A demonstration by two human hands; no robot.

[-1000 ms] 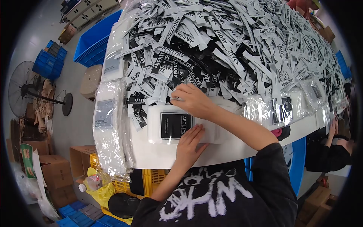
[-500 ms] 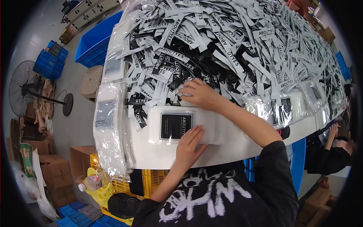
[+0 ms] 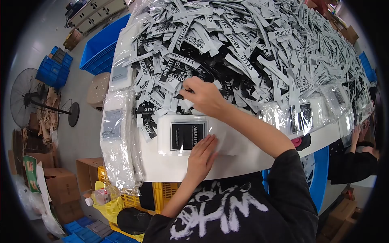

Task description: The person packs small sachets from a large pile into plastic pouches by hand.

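My left hand (image 3: 201,157) lies flat, fingers stretched out, on the right part of a clear bag (image 3: 166,135) with a black printed label (image 3: 182,137), near the table's front edge. Above the bag, my right hand (image 3: 202,95) is pinched at the near edge of a large pile of black and white printed sachets (image 3: 243,65). Something dark shows at its fingertips, too small to tell whether it is a sachet in the grip or one lying beneath.
Clear bags are stacked on the table's left side (image 3: 117,137), and more filled bags (image 3: 306,117) lie to the right. Blue crates (image 3: 103,50) and a fan (image 3: 28,98) stand left. A co-worker's arm (image 3: 354,139) shows at far right.
My right hand has moved slightly left and up over the sachets, its fingers now drawn together. My left hand has stayed on the bag.
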